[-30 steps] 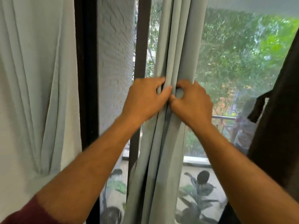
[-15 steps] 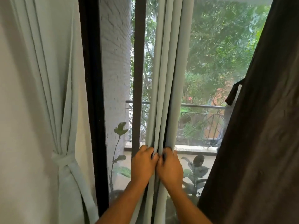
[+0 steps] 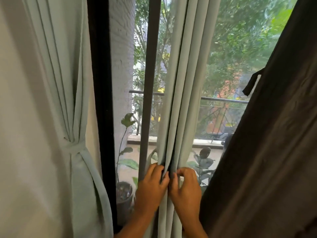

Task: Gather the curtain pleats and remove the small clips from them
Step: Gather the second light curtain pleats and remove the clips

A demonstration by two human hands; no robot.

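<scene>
A pale green curtain hangs in narrow gathered pleats down the middle of the window. My left hand grips the left folds low down, fingers curled round the fabric. My right hand pinches the right folds beside it, thumb and fingers bent on the cloth. The two hands almost touch, with a dark gap between pleats just above them. No clip shows in the folds.
A second pale curtain hangs at the left, bound by a tie-back. A dark brown curtain fills the right side. A black window frame and a grey mullion stand behind. Potted plants sit on the balcony outside.
My view has tilted up, so both hands now sit far lower in frame than a second ago. They still hold the same pleats; the right fingers have curled tighter.
</scene>
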